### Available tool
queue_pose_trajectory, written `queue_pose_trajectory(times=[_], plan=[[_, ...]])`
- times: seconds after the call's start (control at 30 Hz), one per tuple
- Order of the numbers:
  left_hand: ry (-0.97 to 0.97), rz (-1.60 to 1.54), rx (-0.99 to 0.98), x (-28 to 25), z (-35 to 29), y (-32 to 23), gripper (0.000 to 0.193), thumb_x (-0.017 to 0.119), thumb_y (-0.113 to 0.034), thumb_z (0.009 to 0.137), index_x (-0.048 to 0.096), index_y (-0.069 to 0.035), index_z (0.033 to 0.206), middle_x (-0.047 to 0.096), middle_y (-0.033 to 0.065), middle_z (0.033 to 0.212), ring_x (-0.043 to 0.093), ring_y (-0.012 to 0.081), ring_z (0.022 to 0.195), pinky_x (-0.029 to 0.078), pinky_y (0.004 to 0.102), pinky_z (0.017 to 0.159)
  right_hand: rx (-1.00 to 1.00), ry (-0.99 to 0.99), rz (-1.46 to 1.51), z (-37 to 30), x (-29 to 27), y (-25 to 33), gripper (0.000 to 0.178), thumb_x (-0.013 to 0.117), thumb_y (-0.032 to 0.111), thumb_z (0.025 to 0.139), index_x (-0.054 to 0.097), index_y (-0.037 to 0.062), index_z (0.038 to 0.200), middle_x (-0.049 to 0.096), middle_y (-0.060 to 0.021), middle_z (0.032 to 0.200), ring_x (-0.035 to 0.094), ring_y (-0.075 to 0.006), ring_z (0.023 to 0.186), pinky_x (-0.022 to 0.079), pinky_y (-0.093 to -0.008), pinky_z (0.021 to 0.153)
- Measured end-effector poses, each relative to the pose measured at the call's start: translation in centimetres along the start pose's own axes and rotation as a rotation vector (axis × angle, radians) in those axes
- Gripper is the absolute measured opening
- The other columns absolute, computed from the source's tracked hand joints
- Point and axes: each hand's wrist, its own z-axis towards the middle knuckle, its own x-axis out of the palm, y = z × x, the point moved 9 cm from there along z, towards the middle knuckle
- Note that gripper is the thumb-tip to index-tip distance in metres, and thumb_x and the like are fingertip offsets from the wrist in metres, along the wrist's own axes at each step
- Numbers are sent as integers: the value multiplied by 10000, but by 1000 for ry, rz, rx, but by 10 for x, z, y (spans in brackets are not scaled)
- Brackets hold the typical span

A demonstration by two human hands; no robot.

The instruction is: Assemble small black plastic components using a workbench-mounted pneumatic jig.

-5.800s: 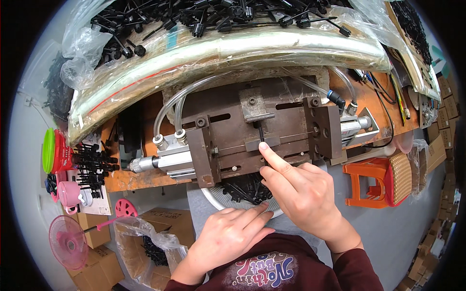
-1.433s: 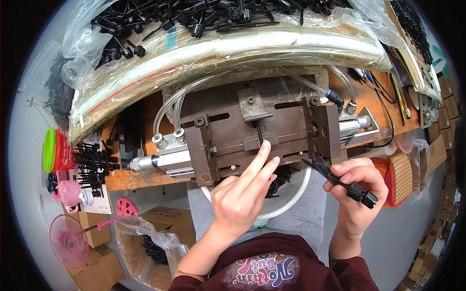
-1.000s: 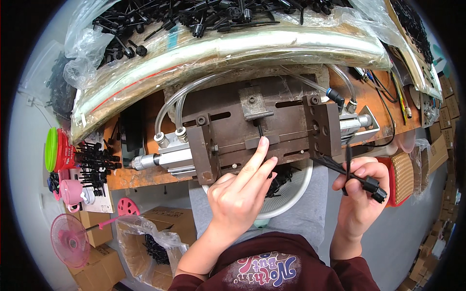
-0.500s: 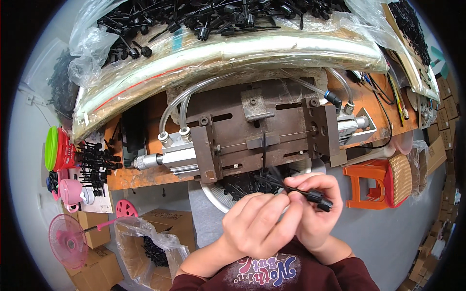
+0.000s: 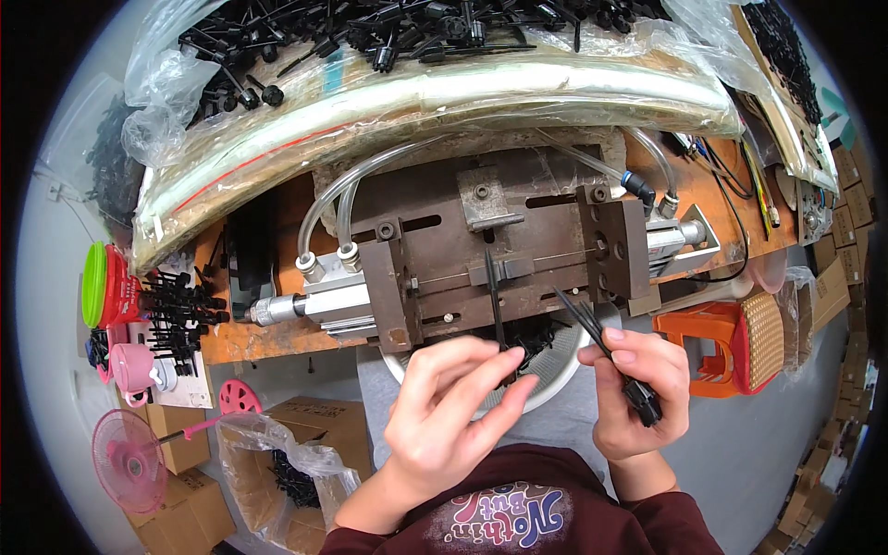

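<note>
My left hand (image 5: 444,407) is at the front of the brown metal fixture (image 5: 546,208), its thumb spread from the fingers. At its fingertips is a long black pointed plastic piece (image 5: 497,305), whose slim shaft reaches up over the fixture's small centre block (image 5: 508,270). The fingers partly cover this piece's lower end. To the right, my right hand (image 5: 643,388) grips a small bundle of similar black pointed pieces (image 5: 641,398). Their thin tips point up and left, with the ribbed heads below the fingers. Under the fixture, a white basket (image 5: 546,393) holds more black pieces.
Metal cylinders (image 5: 347,305) with clear hoses (image 5: 324,203) flank the fixture on an orange-brown bench (image 5: 231,342). Behind it, black parts (image 5: 407,37) pile up in plastic sheeting. An orange stool (image 5: 708,347) stands right; a plastic-lined carton (image 5: 314,425) and pink fan (image 5: 129,460) are left.
My hands have moved apart: the left went left, the right went right and slightly down with the bundle. A single black piece now stretches between my left fingertips and the fixture.
</note>
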Motion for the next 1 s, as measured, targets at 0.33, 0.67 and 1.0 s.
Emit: queue_pose_trajectory(times=[0.33, 0.67, 1.0], plan=[[166, 442, 130, 30, 7, 4, 296, 809, -70, 660, 715, -6, 933, 687, 131, 1143, 650, 167, 634, 500, 256, 583, -57, 45, -123, 3, -7, 5, 363, 774, -92, 668, 673, 35, 992, 677, -121, 1036, 673, -230, 794, 540, -299, 658], [181, 461, 127, 29, 14, 5, 278, 809, -96, 663, 721, -28, 917, 695, 115, 1127, 625, 157, 599, 483, 253, 572, -90, 82, -147, 6, -9, 5, 283, 755, -35, 680, 710, 31, 952, 685, -112, 1009, 671, -225, 778, 541, -297, 649], [185, 68, -59, 19, 13, 7, 324, 845, -120, 658, 724, -24, 943, 718, 129, 1043, 696, 167, 716, 536, 258, 623, -276, 120, -331, 4, 0, 20, 220, 781, 40, 693, 734, 26, 908, 679, -81, 958, 643, -202, 743, 537, -283, 572]])
